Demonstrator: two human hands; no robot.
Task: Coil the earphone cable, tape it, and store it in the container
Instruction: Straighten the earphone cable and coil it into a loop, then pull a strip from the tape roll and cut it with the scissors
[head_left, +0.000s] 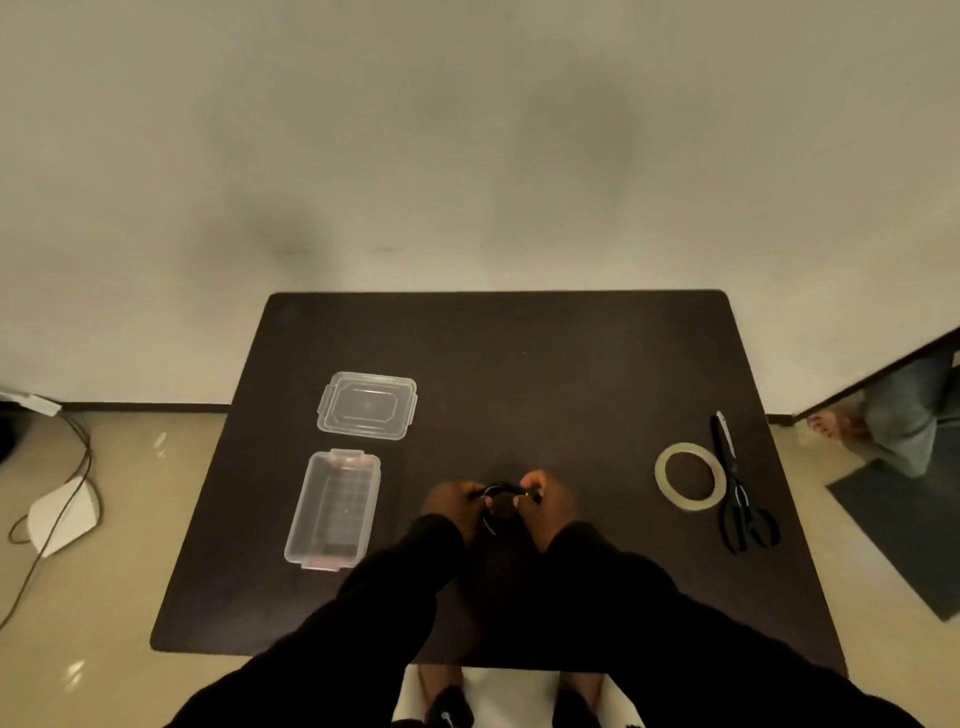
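A black earphone cable (501, 501) hangs in a small loop between my two hands above the dark table (519, 364). My left hand (451, 499) pinches the loop's left side and my right hand (545, 496) pinches its right side, where a small yellow bit shows. The clear plastic container (335, 509) stands open to the left of my hands. Its clear lid (368, 405) lies flat just behind it. A roll of clear tape (690, 476) lies on the table to the right, apart from both hands.
Black scissors (737, 488) lie right of the tape roll, near the table's right edge. On the floor at left are a white device (62, 514) and trailing cables. A person's bare foot (831, 426) and trouser leg show at far right by a dark mat.
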